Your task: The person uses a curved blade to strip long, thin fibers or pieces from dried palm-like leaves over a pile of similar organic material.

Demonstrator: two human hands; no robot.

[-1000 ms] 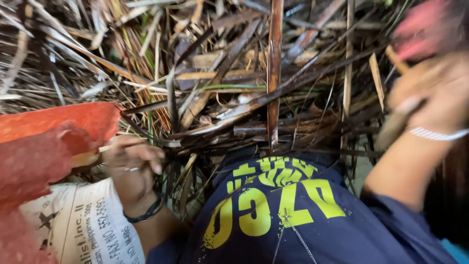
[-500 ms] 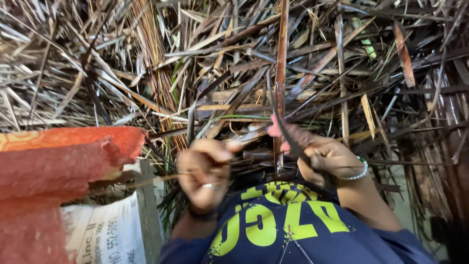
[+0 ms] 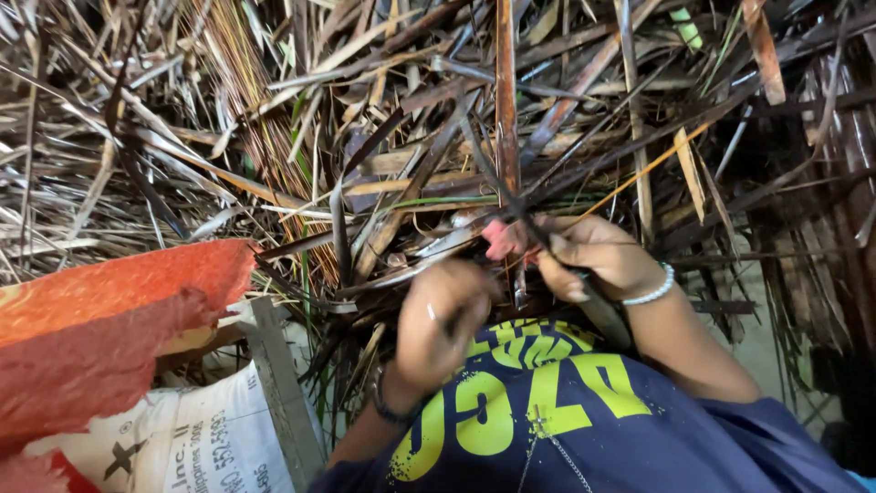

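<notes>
Both our hands now meet on one dark, narrow dried leaf strip point(image 3: 511, 196).

Our left hand point(image 3: 447, 315) has risen, fist closed; our right hand point(image 3: 593, 256) pinches the strip beside it.

A deep heap of dry palm fronds point(image 3: 274, 137) covers the ground from nine o'clock round to three o'clock, brown and straw-coloured strips crossing every way. On it at eight o'clock lie a red sack point(image 3: 109, 319), a grey wooden slat point(image 3: 278, 383) and a white printed sack point(image 3: 182, 447)
</notes>
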